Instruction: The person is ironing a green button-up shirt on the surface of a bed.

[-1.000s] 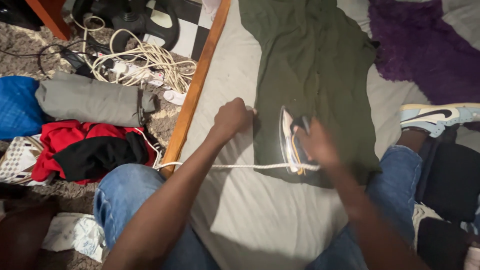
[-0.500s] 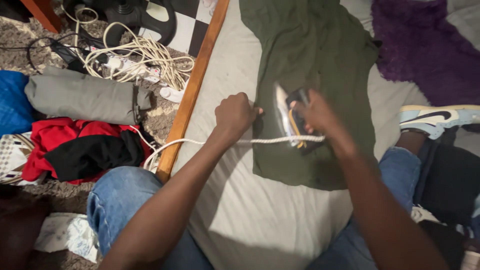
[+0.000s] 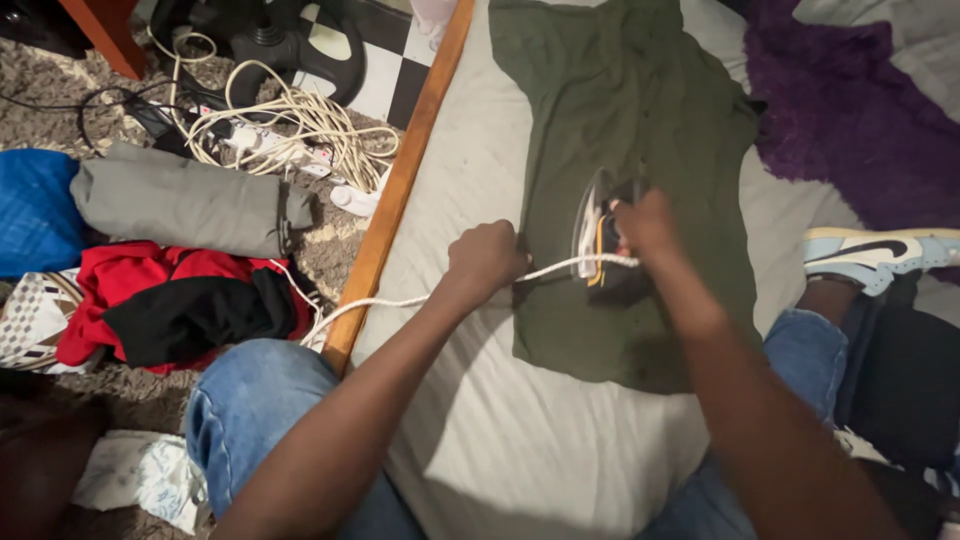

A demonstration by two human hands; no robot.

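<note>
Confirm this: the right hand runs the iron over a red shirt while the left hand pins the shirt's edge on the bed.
Wrong colour. In the head view the right hand runs the iron over a dark green shirt; the left hand pins its edge. Red clothing lies on the floor.

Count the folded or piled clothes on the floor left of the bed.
4: a blue one far left, a grey roll, a red one with a black one on it. More may be hidden.
</note>
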